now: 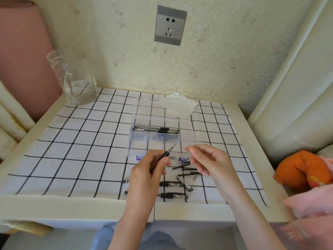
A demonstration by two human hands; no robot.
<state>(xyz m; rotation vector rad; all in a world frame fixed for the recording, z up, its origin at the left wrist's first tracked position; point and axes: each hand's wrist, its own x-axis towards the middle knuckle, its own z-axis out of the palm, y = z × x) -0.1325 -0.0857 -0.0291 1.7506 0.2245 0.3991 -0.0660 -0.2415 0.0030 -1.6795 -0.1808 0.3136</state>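
A person's left hand [149,170] grips a slim black gel pen with a silver metal tip [166,153], the tip aimed toward 1 o'clock. The right hand [210,163] hovers just beside it at 3 o'clock, fingers loosely curled and holding nothing that shows. Both hands are above a white tablecloth with a black grid [81,141]. At 12 o'clock from the hands stands a clear plastic rectangular box [155,138], with assembled black pens [156,129] lying along its far side. Toward 5 o'clock, partly under the hands, lie thin black refills [182,166] and clear pen barrels with black grips [171,184]. A clear glass measuring jug [75,78] stands at the table's 10 o'clock corner. A crumpled white tissue [177,105] lies at 12 o'clock behind the box, and an orange cloth bundle [299,168] sits at 3 o'clock.
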